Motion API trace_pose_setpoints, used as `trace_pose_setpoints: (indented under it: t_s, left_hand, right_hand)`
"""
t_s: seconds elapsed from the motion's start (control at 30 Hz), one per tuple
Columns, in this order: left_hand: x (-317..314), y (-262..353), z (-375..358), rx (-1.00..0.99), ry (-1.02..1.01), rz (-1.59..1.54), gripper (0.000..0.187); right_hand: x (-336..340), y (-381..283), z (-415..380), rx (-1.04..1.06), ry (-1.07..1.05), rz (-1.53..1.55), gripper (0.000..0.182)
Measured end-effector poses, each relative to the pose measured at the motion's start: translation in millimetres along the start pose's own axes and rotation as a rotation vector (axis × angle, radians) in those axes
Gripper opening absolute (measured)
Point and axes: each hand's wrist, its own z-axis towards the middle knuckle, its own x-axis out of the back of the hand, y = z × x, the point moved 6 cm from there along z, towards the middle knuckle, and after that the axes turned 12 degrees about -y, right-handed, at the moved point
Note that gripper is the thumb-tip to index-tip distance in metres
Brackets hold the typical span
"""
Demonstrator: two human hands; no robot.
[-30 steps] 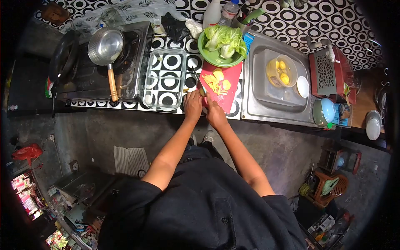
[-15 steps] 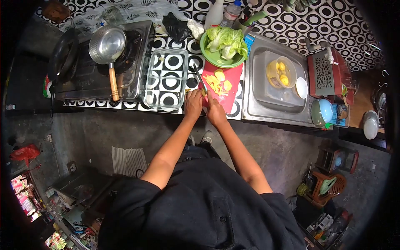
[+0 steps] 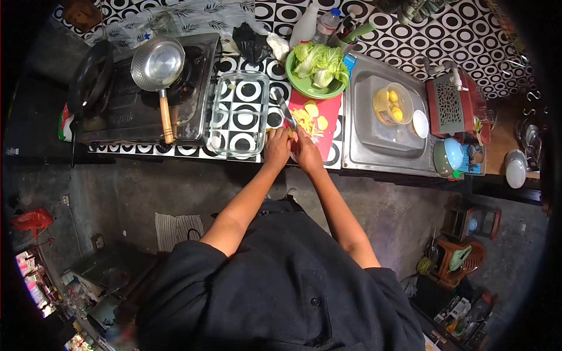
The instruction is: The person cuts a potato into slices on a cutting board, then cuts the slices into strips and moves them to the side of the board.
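Observation:
My right hand [image 3: 308, 154] is closed round the handle of a knife [image 3: 285, 110], whose blade points away from me over the left side of a red cutting board [image 3: 332, 111]. Beside it, my left hand [image 3: 277, 147] has its fingers bent down on a piece of potato [image 3: 291, 134], mostly hidden under the fingertips. Thin yellow potato sticks [image 3: 303, 121] lie in a heap right of the blade, with potato slices [image 3: 322, 123] around them. A green bowl [image 3: 319, 92] of leafy cabbage [image 3: 323, 70] stands at the board's far end.
Left of the board sits a glass dish [image 3: 264, 117]; farther left, a saucepan [image 3: 158, 64] rests on the gas stove [image 3: 120, 117]. On the right, the sink [image 3: 357, 149] holds a tub [image 3: 383, 137] and a container of peeled potatoes [image 3: 393, 104]. Bottles [image 3: 305, 26] stand behind.
The whole view has shifted slightly. Both hands stay close together at the board's near left edge, with the knife still in the right one. The heap of sticks looks much the same.

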Motion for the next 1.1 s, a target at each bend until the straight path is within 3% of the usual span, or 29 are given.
trace_pose_setpoints:
  t_s: [0.47, 0.67, 0.87, 1.1]
  left_hand:
    - [-4.3, -2.4, 3.4, -0.001, -0.039, 0.044, 0.031]
    - [0.4, -0.2, 2.7, -0.027, -0.016, 0.046, 0.033]
    - [-0.2, -0.8, 3.9, -0.026, -0.025, 0.035, 0.033]
    - [-1.9, 0.1, 5.4, -0.002, -0.044, 0.067, 0.031]
  right_hand:
    - [-1.1, -4.6, -28.8, -0.107, -0.028, -0.086, 0.069]
    - [-7.5, 3.5, -41.4, 0.007, 0.044, -0.115, 0.073]
    - [-3.7, 0.2, -68.8, -0.088, -0.040, -0.148, 0.068]
    - [3.7, 3.3, -91.6, -0.028, -0.070, -0.146, 0.072]
